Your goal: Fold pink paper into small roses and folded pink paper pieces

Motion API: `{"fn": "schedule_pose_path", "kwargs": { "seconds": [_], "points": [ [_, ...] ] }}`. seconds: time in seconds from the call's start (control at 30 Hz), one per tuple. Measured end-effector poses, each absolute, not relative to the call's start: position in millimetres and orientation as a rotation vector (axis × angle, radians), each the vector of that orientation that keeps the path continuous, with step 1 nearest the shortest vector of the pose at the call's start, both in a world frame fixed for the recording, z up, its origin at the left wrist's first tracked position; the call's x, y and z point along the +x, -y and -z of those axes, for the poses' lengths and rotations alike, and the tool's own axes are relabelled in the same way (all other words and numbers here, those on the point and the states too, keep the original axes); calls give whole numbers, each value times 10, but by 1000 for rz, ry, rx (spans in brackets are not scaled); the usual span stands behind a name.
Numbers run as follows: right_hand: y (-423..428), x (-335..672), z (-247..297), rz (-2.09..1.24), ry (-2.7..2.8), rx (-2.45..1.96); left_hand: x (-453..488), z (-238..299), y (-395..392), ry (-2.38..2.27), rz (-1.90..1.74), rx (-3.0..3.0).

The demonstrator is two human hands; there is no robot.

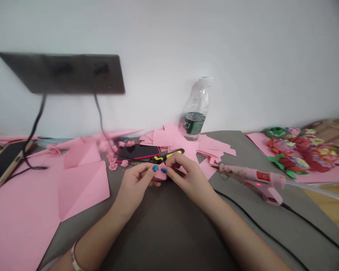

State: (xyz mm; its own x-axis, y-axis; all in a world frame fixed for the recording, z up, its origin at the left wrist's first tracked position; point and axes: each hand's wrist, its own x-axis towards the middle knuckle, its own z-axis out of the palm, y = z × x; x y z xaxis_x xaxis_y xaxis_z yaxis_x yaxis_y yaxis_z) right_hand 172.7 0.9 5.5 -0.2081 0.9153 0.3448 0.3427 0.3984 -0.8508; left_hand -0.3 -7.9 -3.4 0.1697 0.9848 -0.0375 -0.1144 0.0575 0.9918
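A small piece of pink paper (160, 174) is pinched between both hands above the grey table. My left hand (137, 182) grips its left side with thumb and fingers closed. On its right edge, the thumb and forefinger of my right hand (189, 175) are pressed together. Just behind the hands lie a black-and-yellow cutter (173, 154) and a phone with a red edge (138, 151). Small folded pink paper flowers (112, 161) rest beside the phone. Cut pink paper strips (165, 138) are piled farther back.
A pink glue gun (254, 178) lies at right, its black cord (260, 226) crossing the table. A bottle (196, 109) leans at the wall. Large pink sheets (22, 203) and another phone (5, 163) are at left; paper flowers (302, 150) at far right.
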Motion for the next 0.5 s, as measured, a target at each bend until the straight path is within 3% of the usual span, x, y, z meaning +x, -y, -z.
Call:
{"fn": "schedule_pose_path", "kwargs": {
  "seconds": [0.5],
  "points": [
    [44, 1696, -69, -990, 1737, -981, 27, -1, 103, -925, -1107, 1060]
  ]
}}
